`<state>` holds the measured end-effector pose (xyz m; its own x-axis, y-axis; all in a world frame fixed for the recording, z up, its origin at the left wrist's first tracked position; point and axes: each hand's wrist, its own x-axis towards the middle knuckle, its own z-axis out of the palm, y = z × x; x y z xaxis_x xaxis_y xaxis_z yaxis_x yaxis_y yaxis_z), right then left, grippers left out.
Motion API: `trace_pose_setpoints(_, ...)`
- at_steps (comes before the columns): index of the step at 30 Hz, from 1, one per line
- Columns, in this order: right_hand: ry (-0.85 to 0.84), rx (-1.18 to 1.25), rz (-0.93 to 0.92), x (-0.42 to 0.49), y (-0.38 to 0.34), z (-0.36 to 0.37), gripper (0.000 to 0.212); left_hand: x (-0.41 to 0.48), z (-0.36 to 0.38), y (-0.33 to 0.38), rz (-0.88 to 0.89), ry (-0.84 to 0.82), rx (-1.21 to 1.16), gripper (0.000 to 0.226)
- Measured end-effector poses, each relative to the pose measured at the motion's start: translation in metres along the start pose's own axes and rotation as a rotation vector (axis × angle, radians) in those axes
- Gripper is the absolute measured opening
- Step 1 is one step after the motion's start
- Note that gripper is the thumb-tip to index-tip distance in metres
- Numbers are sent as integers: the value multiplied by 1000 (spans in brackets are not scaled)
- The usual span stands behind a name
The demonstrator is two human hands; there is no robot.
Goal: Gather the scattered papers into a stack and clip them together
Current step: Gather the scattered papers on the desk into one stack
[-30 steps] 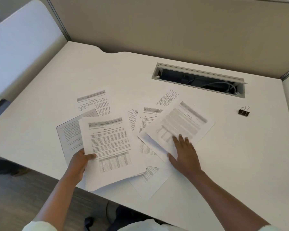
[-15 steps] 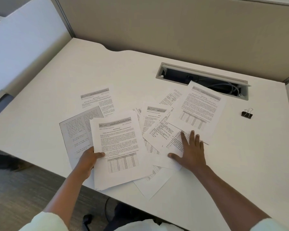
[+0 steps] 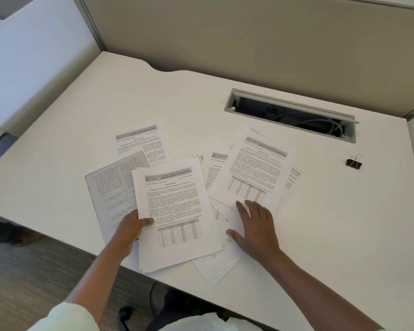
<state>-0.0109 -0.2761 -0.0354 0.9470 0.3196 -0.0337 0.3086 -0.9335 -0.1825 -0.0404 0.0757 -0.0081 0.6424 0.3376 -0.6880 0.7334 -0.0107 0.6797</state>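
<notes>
Where the left hand (image 3: 132, 229) grips: the near-left edge of a thin sheaf (image 3: 175, 211) of white printed pages, thumb over the top page and fingers curled beneath. The sheaf's near corner reaches the front edge of the desk (image 3: 320, 223).
Right hand (image 3: 256, 225): flat, palm down, fingers straight and slightly spread on the bottom margin of a loose sheet (image 3: 256, 173) printed with text and a shaded table.
Papers: smooth rectangular office pages, fanned and overlapping between the two hands. A grey photocopy (image 3: 110, 187) lies half under the sheaf, and a letterhead page (image 3: 139, 142) lies further back.
Since half a second ago: the loose sheet has slid left and nearer under the right hand, covering more of the pages below. The left hand's grip is unchanged.
Binder clip (image 3: 354, 161): small and black with wire handles, alone on the desk well right of the papers.
Desk surface: matt off-white, wavy back edge, boxed in by a beige partition (image 3: 249, 39).
Cable slot (image 3: 292, 101): long grey-framed opening behind the papers, lid tipped up, with pale cables (image 3: 332, 124) coiled inside.
</notes>
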Motion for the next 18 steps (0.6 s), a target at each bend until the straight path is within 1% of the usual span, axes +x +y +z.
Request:
trace_pose_setpoints(2, -71, -2, 5, 1, 5, 2, 102, 0, -2, 0, -1, -6, 4, 34)
trace_pose_setpoints(4, -132, -6, 26, 0, 17, 8, 107, 1, -3, 0, -3, -15, 12, 35)
trace_pose_setpoints(6, -151, -4, 48, -1, 28, 12, 103, 2, -4, 1, -9, -24, 23, 35)
trace_pose_setpoints(9, -133, 0, 64, -4, 35, 13, 94, 4, -6, 0, -13, -34, 38, 34)
trace_pose_setpoints(16, -11, 38, 87, -7, 29, 14, 79, 6, -9, -1, -21, -44, 40, 36)
trace_pose_setpoints(18, 25, 64, 94, -6, 28, 10, 72, 6, -9, -1, -23, -48, 35, 36)
